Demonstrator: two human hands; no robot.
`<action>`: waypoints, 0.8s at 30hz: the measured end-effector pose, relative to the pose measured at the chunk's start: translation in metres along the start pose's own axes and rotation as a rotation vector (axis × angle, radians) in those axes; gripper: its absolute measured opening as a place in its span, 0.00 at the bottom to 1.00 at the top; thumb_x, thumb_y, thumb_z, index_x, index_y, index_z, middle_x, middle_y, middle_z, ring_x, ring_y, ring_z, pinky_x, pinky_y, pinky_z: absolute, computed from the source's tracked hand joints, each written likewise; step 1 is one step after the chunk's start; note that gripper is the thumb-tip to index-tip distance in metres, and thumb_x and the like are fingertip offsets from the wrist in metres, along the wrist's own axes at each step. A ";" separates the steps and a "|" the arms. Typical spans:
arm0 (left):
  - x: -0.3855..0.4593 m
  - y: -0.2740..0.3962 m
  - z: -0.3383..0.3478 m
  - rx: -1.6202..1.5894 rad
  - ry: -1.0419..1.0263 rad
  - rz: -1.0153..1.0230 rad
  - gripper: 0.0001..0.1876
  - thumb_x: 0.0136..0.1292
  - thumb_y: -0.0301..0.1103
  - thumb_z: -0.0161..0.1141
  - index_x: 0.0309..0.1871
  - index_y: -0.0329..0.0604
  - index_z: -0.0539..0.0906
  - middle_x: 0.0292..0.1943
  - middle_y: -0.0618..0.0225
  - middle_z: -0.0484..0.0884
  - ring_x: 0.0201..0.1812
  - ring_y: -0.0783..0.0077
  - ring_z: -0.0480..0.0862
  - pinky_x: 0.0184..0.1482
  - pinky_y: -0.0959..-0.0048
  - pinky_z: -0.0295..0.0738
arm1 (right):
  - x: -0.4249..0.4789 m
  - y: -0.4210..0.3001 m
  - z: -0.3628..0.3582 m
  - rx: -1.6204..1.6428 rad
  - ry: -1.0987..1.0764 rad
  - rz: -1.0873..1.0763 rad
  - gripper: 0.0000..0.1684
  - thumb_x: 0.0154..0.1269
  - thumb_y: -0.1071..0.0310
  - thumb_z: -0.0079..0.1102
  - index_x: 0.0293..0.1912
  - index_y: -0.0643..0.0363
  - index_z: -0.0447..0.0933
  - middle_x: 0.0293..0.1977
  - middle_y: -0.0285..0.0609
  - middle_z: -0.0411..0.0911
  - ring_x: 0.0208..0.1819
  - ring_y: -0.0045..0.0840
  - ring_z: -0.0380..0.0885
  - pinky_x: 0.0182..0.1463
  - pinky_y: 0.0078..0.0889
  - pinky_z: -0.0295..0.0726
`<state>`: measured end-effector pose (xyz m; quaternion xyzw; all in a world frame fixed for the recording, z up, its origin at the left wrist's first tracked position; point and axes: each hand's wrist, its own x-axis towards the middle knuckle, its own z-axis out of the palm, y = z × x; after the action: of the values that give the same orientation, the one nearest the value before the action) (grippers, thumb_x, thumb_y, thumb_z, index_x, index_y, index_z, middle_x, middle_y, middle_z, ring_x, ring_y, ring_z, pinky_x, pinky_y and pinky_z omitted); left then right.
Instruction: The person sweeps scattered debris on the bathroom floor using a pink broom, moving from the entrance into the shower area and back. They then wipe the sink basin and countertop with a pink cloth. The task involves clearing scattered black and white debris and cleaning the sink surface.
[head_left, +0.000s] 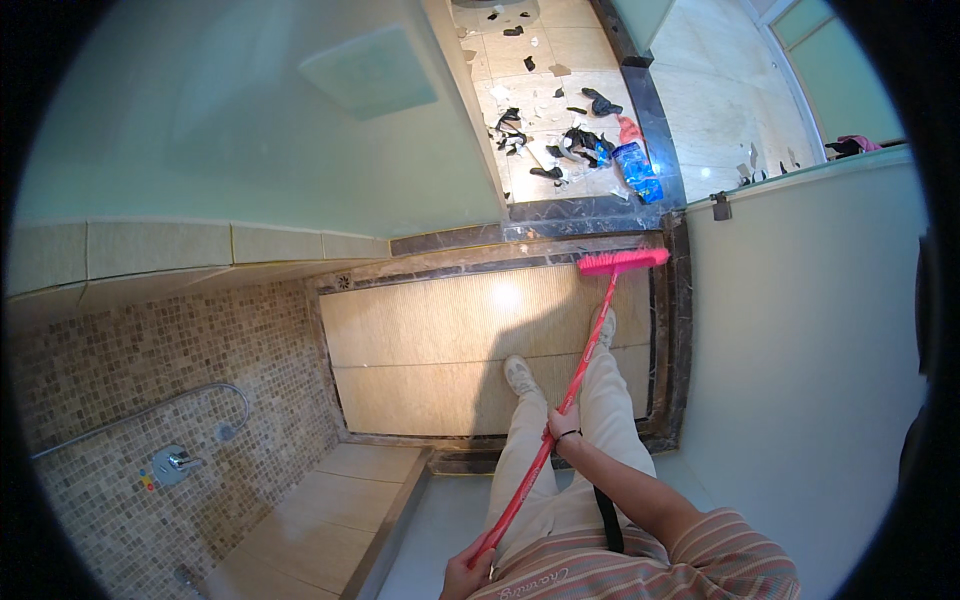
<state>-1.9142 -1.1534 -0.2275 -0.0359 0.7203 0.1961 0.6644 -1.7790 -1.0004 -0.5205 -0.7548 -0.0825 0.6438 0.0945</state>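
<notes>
A pink push broom with a long red handle (523, 484) slants across in front of my body. Around the handle's upper end, by my waist, my left hand (466, 571) is closed. Farther down, in front of my thighs, my right hand (562, 423) grips the same handle and wears a dark band at the wrist. The bristled broom head (624, 261) lies at the far right corner of the ribbed tile floor (420, 322), against the dark stone border. My shoes stand on that floor, one just short of the head.
Beyond the dark stone sill (585, 214) lie scattered black and white scraps and a blue plastic packet (637, 172). Frosted glass panels (247, 135) flank the shower. On the left mosaic wall are a mixer tap (174, 465) and a hose (150, 416). A floor drain (344, 282) sits at the far left corner.
</notes>
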 end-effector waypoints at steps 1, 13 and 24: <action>0.006 -0.005 0.003 0.002 0.005 -0.005 0.22 0.67 0.36 0.57 0.64 0.46 0.73 0.22 0.80 0.70 0.20 0.87 0.66 0.22 0.85 0.61 | 0.013 0.008 -0.004 0.012 -0.009 0.002 0.12 0.57 0.76 0.47 0.40 0.59 0.58 0.17 0.43 0.65 0.10 0.30 0.67 0.11 0.37 0.70; 0.074 -0.029 0.013 0.181 0.100 0.228 0.22 0.66 0.38 0.57 0.62 0.43 0.74 0.17 0.75 0.73 0.12 0.83 0.71 0.14 0.79 0.65 | 0.086 0.013 0.018 0.002 0.123 0.108 0.09 0.58 0.77 0.46 0.40 0.60 0.62 0.19 0.43 0.66 0.12 0.29 0.66 0.11 0.35 0.67; 0.043 -0.010 0.008 0.150 0.041 0.117 0.19 0.67 0.34 0.55 0.61 0.44 0.75 0.19 0.75 0.75 0.11 0.85 0.69 0.13 0.80 0.63 | 0.042 0.002 0.009 0.053 0.131 0.004 0.13 0.58 0.76 0.46 0.43 0.55 0.59 0.19 0.42 0.65 0.10 0.29 0.66 0.09 0.34 0.65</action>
<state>-1.9089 -1.1508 -0.2716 0.0520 0.7472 0.1794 0.6378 -1.7817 -0.9920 -0.5629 -0.7926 -0.0576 0.5953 0.1186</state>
